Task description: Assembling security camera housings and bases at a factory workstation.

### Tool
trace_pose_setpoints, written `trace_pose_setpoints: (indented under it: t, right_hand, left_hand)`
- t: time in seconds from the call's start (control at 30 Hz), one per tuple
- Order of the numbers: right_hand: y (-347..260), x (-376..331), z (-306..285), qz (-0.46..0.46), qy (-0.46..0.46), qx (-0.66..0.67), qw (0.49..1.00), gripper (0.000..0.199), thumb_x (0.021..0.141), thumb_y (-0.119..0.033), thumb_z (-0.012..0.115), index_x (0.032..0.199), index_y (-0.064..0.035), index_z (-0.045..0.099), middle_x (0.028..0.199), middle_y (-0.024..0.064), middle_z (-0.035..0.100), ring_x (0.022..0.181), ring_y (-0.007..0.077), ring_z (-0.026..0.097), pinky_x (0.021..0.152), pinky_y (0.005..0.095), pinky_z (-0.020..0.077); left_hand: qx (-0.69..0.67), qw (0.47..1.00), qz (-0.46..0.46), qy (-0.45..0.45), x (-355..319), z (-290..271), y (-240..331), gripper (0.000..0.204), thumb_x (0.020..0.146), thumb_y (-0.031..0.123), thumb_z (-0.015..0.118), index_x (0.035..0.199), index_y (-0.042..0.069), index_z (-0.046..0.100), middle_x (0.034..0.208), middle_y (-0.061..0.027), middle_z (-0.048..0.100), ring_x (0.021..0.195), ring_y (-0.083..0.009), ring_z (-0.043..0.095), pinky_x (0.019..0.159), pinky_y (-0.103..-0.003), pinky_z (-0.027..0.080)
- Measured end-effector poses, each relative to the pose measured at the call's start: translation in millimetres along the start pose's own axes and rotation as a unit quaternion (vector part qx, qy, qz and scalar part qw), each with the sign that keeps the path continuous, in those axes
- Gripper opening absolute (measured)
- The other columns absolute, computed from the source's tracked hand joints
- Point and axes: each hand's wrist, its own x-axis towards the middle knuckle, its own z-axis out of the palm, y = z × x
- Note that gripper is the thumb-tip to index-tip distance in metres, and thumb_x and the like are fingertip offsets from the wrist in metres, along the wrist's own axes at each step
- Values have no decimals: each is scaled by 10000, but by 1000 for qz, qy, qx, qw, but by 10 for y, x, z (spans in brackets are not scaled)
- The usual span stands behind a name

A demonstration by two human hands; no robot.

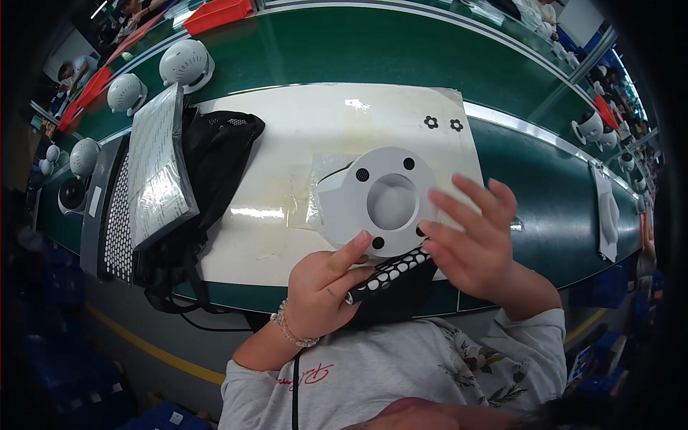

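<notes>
A white plastic ring-shaped base [356, 208] with a round central opening lies on the white work sheet, and several round black pads sit around its face. My left hand [322, 287] is closed around a curled black sheet with rows of white dots [387, 276], and its index fingertip touches the base beside the lower pad [378, 243]. At the base's right edge is my right hand [473, 240], fingers spread. One of its fingertips lies at the lower right pad and partly covers it; its thumb is by the end of the dotted sheet.
The white work sheet [272, 172] covers part of the green table [545, 186]. To the left lie a black mesh bag [222, 150], a silvery wrapped stack [161, 172] and another dotted sheet [119, 222]. White domed devices [186, 64] stand farther back, near a red tray [217, 16].
</notes>
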Motion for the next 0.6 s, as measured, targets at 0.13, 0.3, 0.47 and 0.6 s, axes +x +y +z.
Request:
trace_pose_setpoints:
  t: [0.13, 0.3, 0.47, 0.6]
  right_hand:
    - [19, -33, -12, -68, 1, -110, 992, 184, 716, -186, 622, 854, -63, 630, 1130, 126, 518, 1095, 263, 436, 939, 413, 248]
    - [75, -29, 82, 174, 26, 186, 967, 204, 696, -184, 645, 853, -56, 625, 1034, 88, 514, 1004, 234, 454, 895, 382, 304]
    - [104, 87, 59, 34, 48, 125, 990, 216, 649, -154, 686, 841, -86, 613, 966, 35, 534, 921, 229, 477, 811, 348, 351]
    - [190, 156, 68, 17, 13, 163, 986, 183, 632, -113, 700, 794, -80, 621, 924, 46, 529, 872, 218, 481, 721, 318, 391]
  left_hand:
    - [3, 1000, -11, -8, 5, -5, 16, 308, 470, -27, 622, 773, 26, 606, 1204, -119, 500, 724, -192, 605, 592, -280, 465]
    - [1, 1000, -17, 0, -6, 26, 19, 306, 471, -25, 625, 771, 33, 610, 1211, -117, 494, 723, -193, 603, 598, -281, 466]
    - [5, 1000, -17, 4, -3, 28, 8, 298, 464, -26, 624, 754, 40, 614, 1210, -113, 496, 710, -190, 597, 589, -277, 465]
    - [9, 1000, -14, -5, -20, 22, -9, 308, 453, -28, 620, 753, 44, 614, 1219, -109, 488, 687, -192, 587, 580, -276, 462]
